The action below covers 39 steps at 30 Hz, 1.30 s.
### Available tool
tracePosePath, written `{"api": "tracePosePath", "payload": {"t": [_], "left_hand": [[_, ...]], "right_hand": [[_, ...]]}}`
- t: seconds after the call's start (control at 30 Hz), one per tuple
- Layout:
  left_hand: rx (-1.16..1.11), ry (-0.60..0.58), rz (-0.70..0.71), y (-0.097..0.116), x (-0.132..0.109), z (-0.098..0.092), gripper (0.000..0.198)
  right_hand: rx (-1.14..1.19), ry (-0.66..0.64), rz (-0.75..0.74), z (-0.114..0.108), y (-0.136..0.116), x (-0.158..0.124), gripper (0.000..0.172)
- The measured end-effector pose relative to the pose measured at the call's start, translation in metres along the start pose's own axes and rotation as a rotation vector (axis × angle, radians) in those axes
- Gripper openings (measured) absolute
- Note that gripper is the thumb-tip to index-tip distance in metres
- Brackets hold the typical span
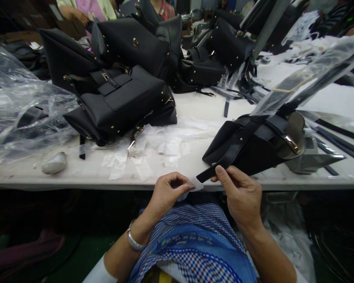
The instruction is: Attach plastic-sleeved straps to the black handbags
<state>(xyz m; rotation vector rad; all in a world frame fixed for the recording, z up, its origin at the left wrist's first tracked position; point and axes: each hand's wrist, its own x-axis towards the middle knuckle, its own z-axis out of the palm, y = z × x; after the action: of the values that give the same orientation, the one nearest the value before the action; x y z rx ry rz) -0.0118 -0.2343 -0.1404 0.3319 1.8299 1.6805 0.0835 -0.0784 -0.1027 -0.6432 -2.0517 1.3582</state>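
Note:
Between thumb and fingers, my right hand (242, 193) pinches a black strap (208, 173) near its free end. That strap runs up to a black handbag (259, 145), which lies tilted near the table's front edge with clear plastic film (306, 78) around its raised handle. My left hand (171, 192) is closed in a pinch on a small piece of thin whitish film (198, 184), just beside the strap's tip. Whether the film touches the strap I cannot tell.
Several black handbags (124, 98) are heaped at the back left. Scraps of white film (171, 147) litter the white table (91, 173). A grey rounded lump (54, 163) and a heap of clear plastic (26, 114) lie left. Loose black strips (340, 129) lie right. People work across the table.

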Motion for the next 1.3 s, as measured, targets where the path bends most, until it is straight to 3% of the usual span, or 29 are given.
{"api": "tracePosePath", "payload": {"t": [0.3, 0.67, 0.9, 1.3], "left_hand": [[-0.004, 0.022, 0.001, 0.005, -0.002, 0.006, 0.015], [0.071, 0.088, 0.013, 0.01, -0.004, 0.011, 0.011], [0.056, 0.052, 0.006, 0.011, -0.002, 0.012, 0.011], [0.082, 0.022, -0.022, 0.01, -0.002, 0.013, 0.013]], "right_hand": [[-0.016, -0.067, 0.042, -0.002, -0.002, -0.002, 0.033], [-0.122, 0.018, -0.055, -0.008, -0.008, 0.001, 0.032], [-0.093, -0.033, -0.02, -0.008, 0.001, -0.002, 0.029], [-0.104, -0.005, -0.073, -0.011, -0.002, 0.001, 0.029]]}}
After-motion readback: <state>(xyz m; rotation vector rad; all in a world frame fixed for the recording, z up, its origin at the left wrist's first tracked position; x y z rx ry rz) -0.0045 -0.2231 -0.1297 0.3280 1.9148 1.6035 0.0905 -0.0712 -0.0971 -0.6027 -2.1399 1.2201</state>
